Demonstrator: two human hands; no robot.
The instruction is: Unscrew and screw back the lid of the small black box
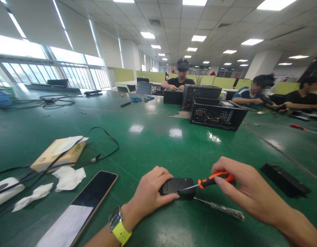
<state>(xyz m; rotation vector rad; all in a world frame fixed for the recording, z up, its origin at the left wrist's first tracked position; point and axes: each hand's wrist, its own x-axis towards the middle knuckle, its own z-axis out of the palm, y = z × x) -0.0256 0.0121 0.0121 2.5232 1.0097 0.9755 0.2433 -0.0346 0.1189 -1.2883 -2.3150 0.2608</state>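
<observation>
My left hand (153,190) grips the left end of a small black box (183,184) that lies on the green table, thumb along its near side and fingers over the far side. In my right hand (241,192) is an orange and black screwdriver (212,179), held by its handle. The shaft slants down to the left, and its tip meets the top of the box close to the near edge. A second screwdriver with a clear handle (227,210) rests on the table just right of the box. To the right of my right hand lies a long black part (285,180).
At left are a phone (80,209), crumpled tissues (69,178), a yellow tissue pack (59,154) and black cables (107,132). Black computer cases (217,115) stand farther back. A red screwdriver (298,127) lies at right. Several people sit around the far side.
</observation>
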